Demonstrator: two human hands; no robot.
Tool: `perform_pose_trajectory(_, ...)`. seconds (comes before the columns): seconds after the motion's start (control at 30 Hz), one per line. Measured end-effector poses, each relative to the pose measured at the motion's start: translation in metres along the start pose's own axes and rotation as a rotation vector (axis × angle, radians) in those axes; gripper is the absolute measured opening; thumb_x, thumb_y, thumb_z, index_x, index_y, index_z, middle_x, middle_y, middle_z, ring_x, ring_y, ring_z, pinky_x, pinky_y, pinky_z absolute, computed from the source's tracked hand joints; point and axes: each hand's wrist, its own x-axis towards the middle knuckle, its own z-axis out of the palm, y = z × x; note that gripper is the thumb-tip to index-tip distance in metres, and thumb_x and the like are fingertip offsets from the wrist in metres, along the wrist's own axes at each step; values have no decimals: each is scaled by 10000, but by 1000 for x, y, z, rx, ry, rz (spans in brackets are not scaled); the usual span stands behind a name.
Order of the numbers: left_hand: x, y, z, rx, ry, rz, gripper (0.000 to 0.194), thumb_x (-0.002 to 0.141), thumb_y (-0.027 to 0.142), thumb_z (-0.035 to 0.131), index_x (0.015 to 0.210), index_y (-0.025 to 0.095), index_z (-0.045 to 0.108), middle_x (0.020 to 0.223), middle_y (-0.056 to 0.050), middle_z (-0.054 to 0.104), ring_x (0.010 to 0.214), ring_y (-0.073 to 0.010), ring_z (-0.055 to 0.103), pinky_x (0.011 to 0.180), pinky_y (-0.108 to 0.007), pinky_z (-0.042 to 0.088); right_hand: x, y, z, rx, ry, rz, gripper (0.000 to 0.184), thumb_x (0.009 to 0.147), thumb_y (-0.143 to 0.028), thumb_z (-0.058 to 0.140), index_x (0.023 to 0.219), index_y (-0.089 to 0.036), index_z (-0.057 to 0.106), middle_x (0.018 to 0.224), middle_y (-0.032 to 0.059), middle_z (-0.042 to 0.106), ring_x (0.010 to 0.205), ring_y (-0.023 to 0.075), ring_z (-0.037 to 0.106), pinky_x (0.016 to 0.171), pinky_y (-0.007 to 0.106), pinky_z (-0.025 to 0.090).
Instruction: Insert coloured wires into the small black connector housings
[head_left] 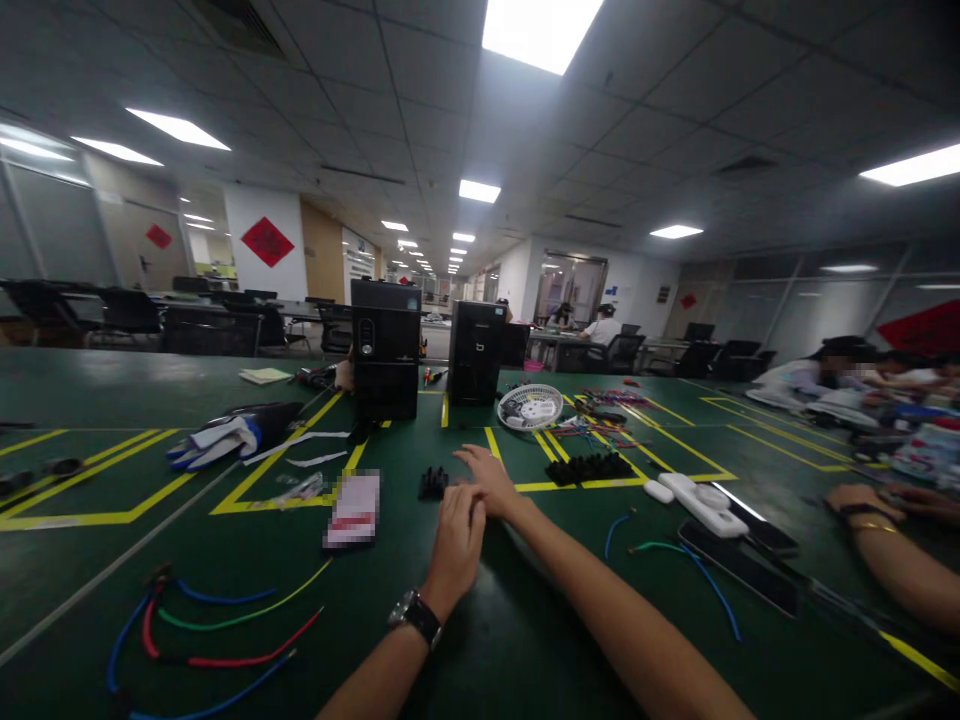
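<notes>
My left hand [456, 532], with a dark-strapped watch on its wrist, rests low over the green table. Its fingers lie forward, close together and slightly bent, against my right hand [486, 482]. The right hand reaches in from the right with its fingers stretched toward the left, partly covered by the left one. I see nothing held in either hand. Just left of the fingertips stands a small cluster of black terminal-like parts [433, 484], apart from the hands. A longer row of similar black pieces [589, 468] lies to the right.
Two black computer towers [385, 350] stand at the back, near a white basket [529, 408] and loose wires [615, 410]. Left are gloves [225, 440], a pink packet [352, 510] and coloured cables [217, 660]. A phone [739, 568] and another person's arm [892, 550] are right.
</notes>
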Motion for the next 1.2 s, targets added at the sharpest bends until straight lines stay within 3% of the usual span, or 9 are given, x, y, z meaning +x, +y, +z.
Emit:
perform_pose_trajectory(0.13, 0, 0, 2, -2, -66, 54, 225, 922, 244, 350, 972, 186, 562, 952, -66, 576, 956, -206, 505, 863, -370, 411, -52, 45, -38, -310, 155, 400, 418, 851, -197, 493, 1263, -126, 504, 1335, 188, 443, 1274, 314, 317, 1038, 474, 234)
perform_pose_trajectory(0.2, -1, 0, 4, -2, -111, 75, 221, 917, 260, 360, 972, 189, 562, 945, -64, 578, 952, -212, 504, 859, -380, 410, -76, 60, -48, -350, 141, 491, 399, 834, -167, 501, 1222, -76, 520, 1259, 240, 479, 1224, 362, 349, 998, 555, 233)
perform_pose_trajectory(0.3, -3, -6, 6, -12, -145, 52, 226, 905, 299, 381, 986, 192, 563, 951, -66, 574, 952, -224, 508, 867, -402, 406, -98, 63, -51, -368, 81, 518, 308, 848, -151, 481, 1144, -116, 557, 1143, 193, 545, 1113, 313, 444, 926, 518, 339)
perform_pose_trajectory(0.53, -2, -14, 9, -142, -137, -197, 320, 818, 425, 496, 1029, 195, 566, 1013, -75, 595, 962, -257, 544, 884, -430, 417, -101, 30, -44, -263, -1, 326, 205, 861, -221, 523, 1051, -175, 584, 1077, 107, 533, 1038, 223, 468, 844, 339, 430)
perform_pose_trajectory(0.8, -5, 0, 7, -551, 0, -673, 398, 821, 459, 530, 1105, 183, 495, 1024, -91, 579, 785, -178, 607, 616, -286, 502, -114, 1, -60, 301, 126, 2, 202, 783, -198, 681, 971, -178, 610, 972, 44, 561, 901, 161, 538, 814, 282, 428)
perform_pose_trajectory(0.93, -4, 10, 8, -945, -142, -879, 402, 873, 496, 449, 1120, 180, 471, 918, -80, 605, 601, -131, 603, 518, -277, 512, -118, -27, -69, 442, 82, -144, 185, 810, -171, 641, 991, -194, 608, 1028, 45, 583, 970, 166, 550, 866, 297, 425)
perform_pose_trajectory(1.03, -6, 14, 6, -1012, -179, -951, 299, 886, 433, 472, 1010, 164, 507, 787, -40, 598, 515, -106, 573, 458, -255, 504, -121, -44, -75, 450, 49, -240, 253, 828, -149, 602, 1074, -205, 592, 1119, 58, 577, 1075, 175, 527, 939, 318, 402)
perform_pose_trajectory(1.1, -7, 14, 3, -988, -115, -960, 249, 887, 393, 493, 1024, 185, 477, 776, -23, 595, 542, -118, 602, 486, -280, 532, -126, -44, -79, 420, 76, -246, 293, 845, -137, 560, 1130, -203, 568, 1178, 69, 552, 1111, 171, 513, 961, 319, 393)
perform_pose_trajectory(1.2, -5, 13, -4, -958, -53, -948, 376, 879, 393, 515, 1178, 254, 336, 862, -38, 618, 663, -186, 672, 581, -419, 574, -142, -17, -89, 286, 167, -118, 306, 855, -72, 459, 1106, -197, 581, 1152, 74, 563, 1095, 167, 521, 963, 321, 389)
